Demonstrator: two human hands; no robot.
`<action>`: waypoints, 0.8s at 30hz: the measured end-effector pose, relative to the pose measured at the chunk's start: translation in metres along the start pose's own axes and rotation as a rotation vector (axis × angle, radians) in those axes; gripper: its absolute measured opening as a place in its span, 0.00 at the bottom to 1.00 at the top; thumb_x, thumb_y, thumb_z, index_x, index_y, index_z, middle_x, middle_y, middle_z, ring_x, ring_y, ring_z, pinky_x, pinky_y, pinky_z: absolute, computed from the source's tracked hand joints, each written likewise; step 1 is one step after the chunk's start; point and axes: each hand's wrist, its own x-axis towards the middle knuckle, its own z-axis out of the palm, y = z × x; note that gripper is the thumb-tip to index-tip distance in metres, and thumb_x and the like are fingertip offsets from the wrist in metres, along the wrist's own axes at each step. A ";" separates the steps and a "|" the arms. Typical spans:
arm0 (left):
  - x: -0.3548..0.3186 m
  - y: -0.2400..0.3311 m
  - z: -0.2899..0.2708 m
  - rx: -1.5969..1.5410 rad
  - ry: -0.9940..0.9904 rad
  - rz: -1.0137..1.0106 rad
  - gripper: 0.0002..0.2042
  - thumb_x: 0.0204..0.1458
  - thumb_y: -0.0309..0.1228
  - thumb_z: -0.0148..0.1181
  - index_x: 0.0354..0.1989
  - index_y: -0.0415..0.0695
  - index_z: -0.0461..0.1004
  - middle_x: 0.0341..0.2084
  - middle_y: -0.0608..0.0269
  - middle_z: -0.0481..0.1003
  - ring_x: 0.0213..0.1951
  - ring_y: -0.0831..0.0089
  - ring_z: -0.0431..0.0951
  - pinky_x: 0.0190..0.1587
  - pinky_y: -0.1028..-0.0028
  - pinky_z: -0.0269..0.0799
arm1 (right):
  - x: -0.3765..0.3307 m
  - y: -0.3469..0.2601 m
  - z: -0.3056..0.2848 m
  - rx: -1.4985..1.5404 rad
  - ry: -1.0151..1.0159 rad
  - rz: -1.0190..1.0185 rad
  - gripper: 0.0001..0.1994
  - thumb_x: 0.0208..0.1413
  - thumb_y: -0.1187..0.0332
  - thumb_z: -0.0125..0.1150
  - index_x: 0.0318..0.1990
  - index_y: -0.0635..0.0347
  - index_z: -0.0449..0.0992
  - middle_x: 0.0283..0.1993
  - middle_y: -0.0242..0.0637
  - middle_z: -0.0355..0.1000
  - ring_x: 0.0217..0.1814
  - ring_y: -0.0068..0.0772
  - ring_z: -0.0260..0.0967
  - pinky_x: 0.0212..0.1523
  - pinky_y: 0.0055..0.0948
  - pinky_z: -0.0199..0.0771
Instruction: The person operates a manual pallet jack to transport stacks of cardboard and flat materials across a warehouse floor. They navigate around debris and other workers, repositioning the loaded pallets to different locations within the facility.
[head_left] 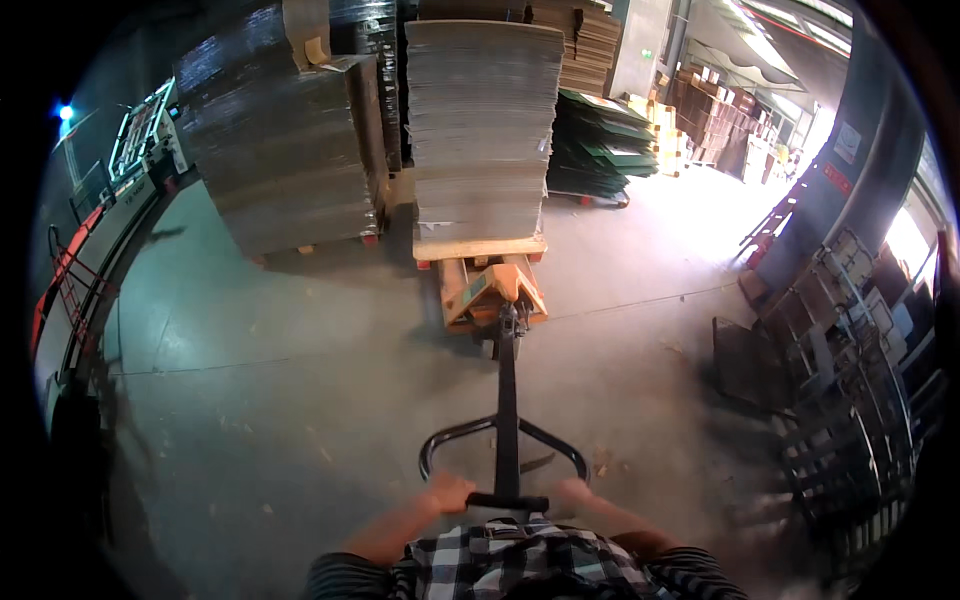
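Pallet jack (pixel 495 293) is seemingly inserted under the cardboard-laden pallet (pixel 480 249) at twelve o'clock, raising unconfirmed, its handle (pixel 508 430) gripped at six by left hand (pixel 450 492) and right hand (pixel 573 492), both curled.

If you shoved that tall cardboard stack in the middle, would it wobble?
The cardboard stack is probably very heavy, since so many sheets are pressed close together. It might tip if bumped hard, because it looks taller than wide. Its sheets could slide too: I can't see any wrap on its front.
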 end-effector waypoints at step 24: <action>-0.001 0.031 -0.085 -0.166 0.263 -0.071 0.09 0.30 0.34 0.63 0.20 0.47 0.71 0.22 0.59 0.73 0.32 0.57 0.75 0.38 0.56 0.66 | -0.072 0.022 -0.101 0.067 0.263 -0.045 0.18 0.32 0.52 0.63 0.32 0.48 0.81 0.28 0.41 0.76 0.31 0.41 0.74 0.34 0.38 0.73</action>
